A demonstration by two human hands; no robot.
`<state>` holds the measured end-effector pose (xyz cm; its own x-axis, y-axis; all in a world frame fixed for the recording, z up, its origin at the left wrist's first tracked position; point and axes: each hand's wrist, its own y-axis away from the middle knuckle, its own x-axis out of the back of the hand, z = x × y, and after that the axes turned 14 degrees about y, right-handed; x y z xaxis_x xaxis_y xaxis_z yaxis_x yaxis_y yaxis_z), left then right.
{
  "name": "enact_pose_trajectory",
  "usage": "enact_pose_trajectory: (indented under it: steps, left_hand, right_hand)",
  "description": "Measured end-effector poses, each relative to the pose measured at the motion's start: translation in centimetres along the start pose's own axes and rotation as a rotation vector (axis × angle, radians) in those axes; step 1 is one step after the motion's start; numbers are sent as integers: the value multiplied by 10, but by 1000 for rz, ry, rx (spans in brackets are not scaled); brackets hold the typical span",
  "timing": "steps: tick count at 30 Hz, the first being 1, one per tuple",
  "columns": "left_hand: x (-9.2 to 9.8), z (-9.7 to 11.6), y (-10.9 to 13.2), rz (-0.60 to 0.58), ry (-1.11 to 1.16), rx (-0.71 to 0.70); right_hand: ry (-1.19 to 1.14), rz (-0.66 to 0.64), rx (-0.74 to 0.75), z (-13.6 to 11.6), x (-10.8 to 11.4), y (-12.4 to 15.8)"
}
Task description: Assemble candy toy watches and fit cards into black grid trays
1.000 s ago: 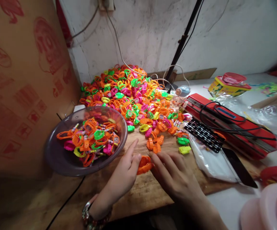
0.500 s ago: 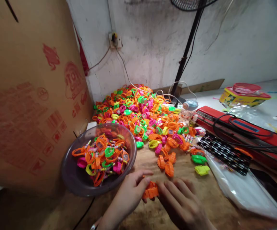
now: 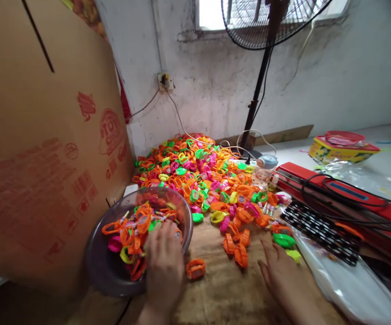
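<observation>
My left hand (image 3: 165, 257) is over the right side of the grey plastic bowl (image 3: 97, 253), blurred, its fingertips among the toy watches (image 3: 136, 243) in it; whether they grip one is hidden. On the wooden table just right of that hand lies a single orange toy watch (image 3: 195, 269). My right hand (image 3: 281, 271) is open with fingers apart, beside a green toy watch (image 3: 284, 240) and a yellow one (image 3: 293, 256). Between the hands, farther back, sits a small group of orange toy watches (image 3: 239, 250).
A large heap of colourful toy watches (image 3: 195, 171) reaches back to the wall. A cardboard box (image 3: 53, 180) stands at left. On the right are a red sealing machine (image 3: 317, 189), a black patterned strip (image 3: 320, 232) and clear plastic bags (image 3: 361, 289). A fan (image 3: 259, 85) stands behind.
Both hands have come apart. The orange toy watch between them is now lying on the table. My left hand moved left over the bowl, my right hand moved right. The view tilted up slightly.
</observation>
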<state>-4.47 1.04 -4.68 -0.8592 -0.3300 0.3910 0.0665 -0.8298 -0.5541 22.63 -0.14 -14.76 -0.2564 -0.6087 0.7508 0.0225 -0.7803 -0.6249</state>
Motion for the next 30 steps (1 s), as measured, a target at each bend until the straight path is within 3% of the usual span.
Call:
enact_pose_trajectory:
  steps: [2,4,7,11,15,19,21,26,30]
  left_hand:
    - [-26,-1,22,-341,-95,-19]
    - [-47,-7,39,-554,-285,79]
    - [-60,-20,47,-626,-465,273]
    - [-52,-33,39,-681,-386,317]
    - [-43,-37,38,-645,-99,362]
    - [-44,-33,40,-496,178,489]
    - [-47,-27,40,-408,365,631]
    - [-46,-5,36,-271,978,1200]
    - [-40,4,36,-233,1129,1299]
  right_hand:
    - [-8,-216,-9,0,-13,7]
    - [-63,-448,11,-2,-18,8]
    - [-150,-620,25,1,-14,3]
    - [-107,-506,-84,21,-12,-4]
    - [-204,-374,-98,34,-19,-17]
    - [-414,-366,40,16,-20,-49]
    - [-436,-404,100,-2,-22,-72]
    - [-386,-506,104,-45,-39,-115]
    - [-397,-588,169,-63,-39,-113]
